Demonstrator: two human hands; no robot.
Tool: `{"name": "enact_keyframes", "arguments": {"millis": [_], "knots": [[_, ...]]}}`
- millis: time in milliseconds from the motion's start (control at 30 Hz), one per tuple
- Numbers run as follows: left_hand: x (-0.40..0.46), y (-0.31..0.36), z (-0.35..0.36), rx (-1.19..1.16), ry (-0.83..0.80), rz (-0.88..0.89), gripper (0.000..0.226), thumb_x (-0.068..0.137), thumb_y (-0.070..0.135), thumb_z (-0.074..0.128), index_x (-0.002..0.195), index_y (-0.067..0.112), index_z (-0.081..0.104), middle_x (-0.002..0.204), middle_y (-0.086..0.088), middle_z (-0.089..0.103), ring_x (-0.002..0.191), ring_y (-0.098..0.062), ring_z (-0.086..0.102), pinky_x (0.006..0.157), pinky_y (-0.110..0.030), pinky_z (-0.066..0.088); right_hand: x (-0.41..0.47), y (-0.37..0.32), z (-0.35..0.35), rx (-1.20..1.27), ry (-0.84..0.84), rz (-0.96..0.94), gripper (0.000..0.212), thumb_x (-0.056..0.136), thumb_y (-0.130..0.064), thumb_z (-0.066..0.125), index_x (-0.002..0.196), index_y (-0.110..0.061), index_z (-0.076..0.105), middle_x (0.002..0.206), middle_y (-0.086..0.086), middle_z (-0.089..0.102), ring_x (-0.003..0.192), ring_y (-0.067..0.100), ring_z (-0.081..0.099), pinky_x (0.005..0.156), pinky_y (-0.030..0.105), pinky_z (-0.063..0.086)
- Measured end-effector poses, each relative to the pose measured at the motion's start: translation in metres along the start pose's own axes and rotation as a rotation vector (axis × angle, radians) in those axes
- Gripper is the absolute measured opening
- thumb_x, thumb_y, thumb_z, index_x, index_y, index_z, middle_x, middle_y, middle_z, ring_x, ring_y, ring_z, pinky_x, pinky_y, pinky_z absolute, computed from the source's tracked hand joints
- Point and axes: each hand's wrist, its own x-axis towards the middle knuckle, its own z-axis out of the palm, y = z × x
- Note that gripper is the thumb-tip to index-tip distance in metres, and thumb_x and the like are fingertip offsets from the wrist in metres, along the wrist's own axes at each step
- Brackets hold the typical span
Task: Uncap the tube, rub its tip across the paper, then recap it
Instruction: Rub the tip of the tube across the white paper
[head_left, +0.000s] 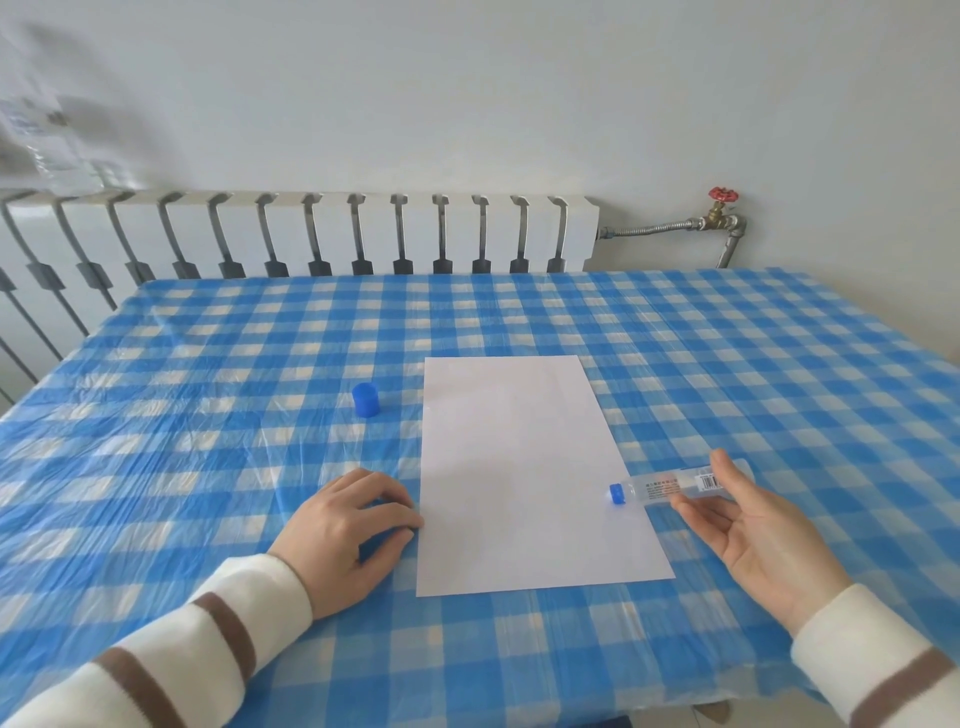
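1. Holding the tube (675, 484) in my right hand (756, 535), I pinch its clear body between thumb and fingertips, palm turned up, just off the right edge of the paper (524, 473).
2. The tube lies nearly level, its blue tip (617, 493) pointing left and sitting at the paper's right edge, low on the sheet; I cannot tell whether the tip touches it.
3. My left hand (348, 530) rests palm down on the table (208, 467), fingers loosely curled and grasping nothing, the fingertips right at the paper's left edge near its near-left corner.
4. The blue cap (365, 399) stands upright on the table, off the tube, a little left of the paper's left edge and nearer its far-left corner, well apart from both hands.
5. The paper lies flat around the middle of the checked cloth, its long sides running away from me.
6. A white radiator (311, 234) runs along the wall behind the table's far edge.
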Motion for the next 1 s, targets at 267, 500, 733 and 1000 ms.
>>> {"name": "enact_keyframes", "arguments": {"millis": [267,500,733,1000], "knots": [[0.0002,0.0004,-0.0003,-0.005,0.012,0.007,0.044,0.091,0.043,0.035,0.086,0.018,0.071,0.089,0.002,0.065,0.079,-0.016,0.060,0.068,-0.033,0.054,0.0008,0.0000,-0.0043,0.009,0.008,-0.007,0.039,0.073,-0.036,0.074,0.096,-0.007,0.064,0.091,0.019,0.076,0.077,0.021,0.075,0.056,0.023,0.058],[0.0006,0.0015,-0.0008,0.009,-0.012,-0.012,0.025,0.084,0.031,0.050,0.085,0.019,0.072,0.088,0.002,0.065,0.078,-0.015,0.060,0.067,-0.034,0.054,0.0011,-0.0011,-0.0063,-0.002,0.010,-0.004,0.040,0.076,-0.038,0.073,0.100,-0.006,0.065,0.095,0.019,0.075,0.083,0.022,0.074,0.059,0.024,0.058],[0.0010,0.0021,-0.0020,0.008,-0.024,-0.012,0.033,0.088,0.037,0.044,0.087,0.019,0.072,0.089,0.003,0.064,0.079,-0.014,0.060,0.068,-0.033,0.055,0.0014,-0.0030,-0.0101,0.012,0.039,-0.022,0.037,0.075,-0.037,0.074,0.095,-0.007,0.065,0.093,0.020,0.075,0.080,0.022,0.075,0.057,0.023,0.058],[0.0019,0.0045,-0.0037,0.014,-0.036,-0.016,0.025,0.084,0.030,0.049,0.085,0.017,0.071,0.088,0.001,0.065,0.076,-0.017,0.060,0.066,-0.035,0.054,-0.0019,-0.0040,-0.0024,0.043,0.042,-0.058,0.031,0.077,-0.035,0.071,0.090,-0.008,0.064,0.083,0.015,0.076,0.075,0.020,0.075,0.056,0.021,0.057]]}}
